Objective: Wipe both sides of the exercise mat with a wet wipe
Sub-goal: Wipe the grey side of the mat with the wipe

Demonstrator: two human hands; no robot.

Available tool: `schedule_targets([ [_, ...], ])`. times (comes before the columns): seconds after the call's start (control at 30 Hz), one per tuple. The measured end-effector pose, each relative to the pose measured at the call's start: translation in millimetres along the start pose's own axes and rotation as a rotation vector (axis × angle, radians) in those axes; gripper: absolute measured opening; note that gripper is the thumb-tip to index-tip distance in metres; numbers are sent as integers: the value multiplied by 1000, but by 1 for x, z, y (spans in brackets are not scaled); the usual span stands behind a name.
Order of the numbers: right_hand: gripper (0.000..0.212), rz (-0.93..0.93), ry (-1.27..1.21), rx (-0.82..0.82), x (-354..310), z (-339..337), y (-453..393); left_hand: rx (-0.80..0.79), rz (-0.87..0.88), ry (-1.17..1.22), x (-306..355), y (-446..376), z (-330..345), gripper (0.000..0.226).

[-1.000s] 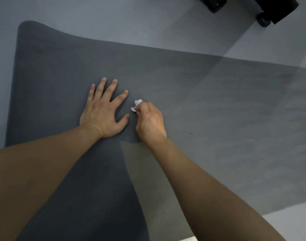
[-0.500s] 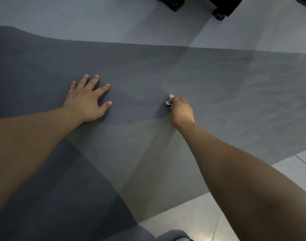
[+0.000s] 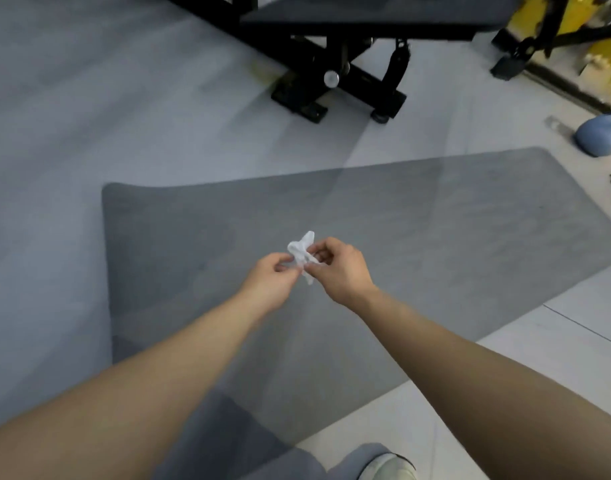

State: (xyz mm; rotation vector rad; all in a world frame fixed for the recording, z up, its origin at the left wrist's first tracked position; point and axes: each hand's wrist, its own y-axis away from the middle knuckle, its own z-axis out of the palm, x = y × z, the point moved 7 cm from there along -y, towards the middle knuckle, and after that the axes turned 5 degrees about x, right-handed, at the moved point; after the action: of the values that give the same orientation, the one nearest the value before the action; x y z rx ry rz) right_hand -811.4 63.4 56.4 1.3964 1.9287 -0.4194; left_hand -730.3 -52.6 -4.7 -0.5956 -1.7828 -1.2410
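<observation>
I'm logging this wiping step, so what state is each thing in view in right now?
exercise mat: unrolled, flat on the floor
wet wipe: crumpled, held above the mat
left hand: fingers pinching the wipe
right hand: fingers pinching the wipe
black bench frame: standing on the floor beyond the mat

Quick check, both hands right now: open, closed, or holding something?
Left hand: fingers pinch the wet wipe.
Right hand: fingers pinch the same wet wipe, held up above the exercise mat.
</observation>
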Motion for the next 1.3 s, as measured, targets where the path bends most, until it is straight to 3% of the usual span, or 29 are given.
schedule_targets([
  [0.2, 13, 107, -138, -20, -50, -45, 53, -104, -28, 351, 38, 63, -3, 19],
  [0.43, 8, 182, 4, -31, -59, -92, 90, -157, -14, 406, 59, 106, 1, 4],
  [0.63, 9, 160, -152, -212, -28, -70, 70, -65, 11, 244, 53, 92, 4, 19],
  [0.73, 11, 80, -219, -271, -6, -64, 51, -9, 17, 219, 47, 83, 17, 14],
  [0.87, 7, 15, -258, -405, 24, -62, 20, 123, -12, 219, 42, 74, 41, 43],
  [1.03, 13, -37, -280, -636, 27, -84, -37, 357, -47, 246, 58, 63, 66, 16],
  [1.3, 17, -23, -544, -803, 75, -103, -75, 418, -77, 180, 95, 34, 112, 27],
])
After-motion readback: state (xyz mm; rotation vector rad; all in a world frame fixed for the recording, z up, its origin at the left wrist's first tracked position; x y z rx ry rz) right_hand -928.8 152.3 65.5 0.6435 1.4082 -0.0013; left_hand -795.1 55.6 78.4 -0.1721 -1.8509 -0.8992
